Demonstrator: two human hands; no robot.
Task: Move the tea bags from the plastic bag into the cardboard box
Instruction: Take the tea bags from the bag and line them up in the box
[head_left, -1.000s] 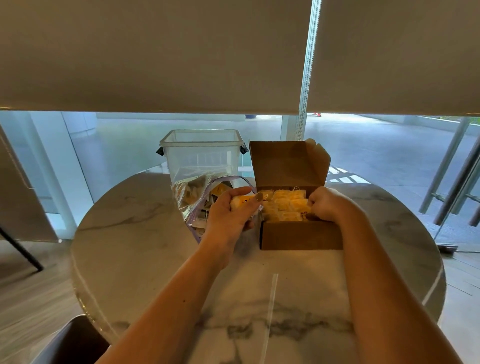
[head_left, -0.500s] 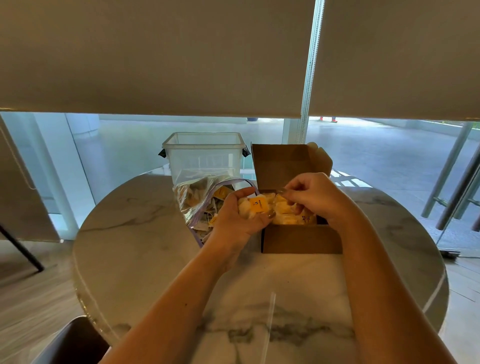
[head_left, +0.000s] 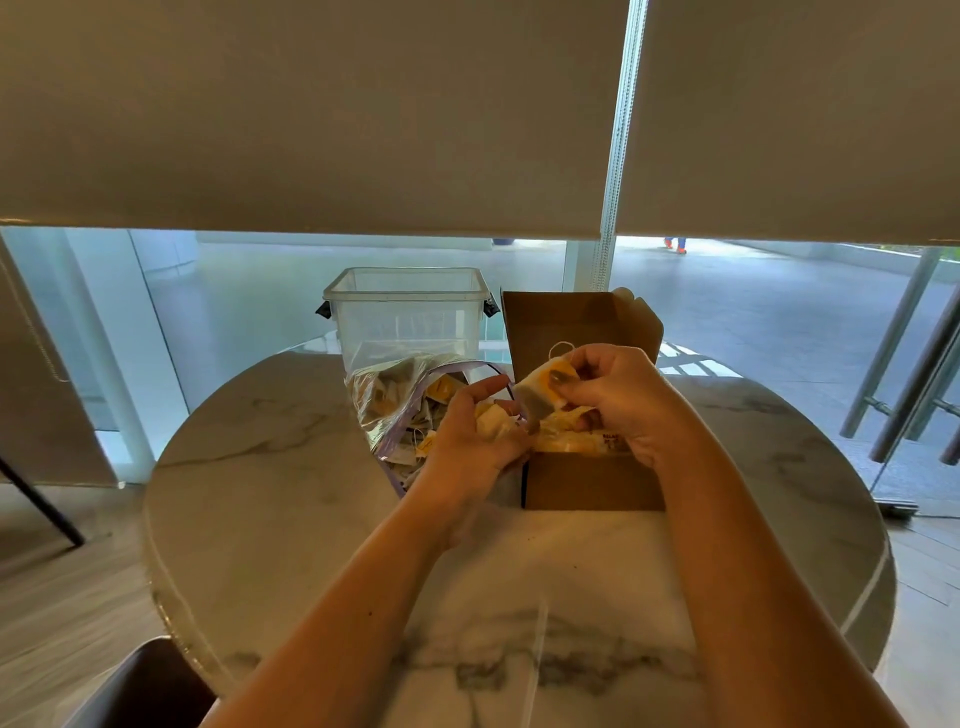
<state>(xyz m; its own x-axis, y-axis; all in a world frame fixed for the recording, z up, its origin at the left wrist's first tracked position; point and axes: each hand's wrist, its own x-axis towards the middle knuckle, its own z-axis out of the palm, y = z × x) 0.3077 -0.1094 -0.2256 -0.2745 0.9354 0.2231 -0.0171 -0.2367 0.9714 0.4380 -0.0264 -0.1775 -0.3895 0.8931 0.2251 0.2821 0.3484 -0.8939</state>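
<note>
An open brown cardboard box (head_left: 592, 483) sits on the marble table, its lid standing up behind, with yellow tea bags (head_left: 576, 441) packed inside. To its left lies a clear plastic bag (head_left: 387, 400) with a purple zip edge, holding several tea bags. My right hand (head_left: 618, 395) pinches one tea bag (head_left: 543, 392) with a yellow tag just above the box's left side. My left hand (head_left: 472, 436) sits between bag and box, fingers curled around more tea bags (head_left: 493, 421).
A clear plastic tub (head_left: 408, 312) stands behind the plastic bag. The round marble table (head_left: 270, 499) ends at a glass wall with lowered blinds. A dark chair back (head_left: 145, 686) shows at bottom left.
My right hand has come up out of the box and taken one tea bag from my left hand's bunch, lifting it over the box's left side. My left hand stays beside the bag.
</note>
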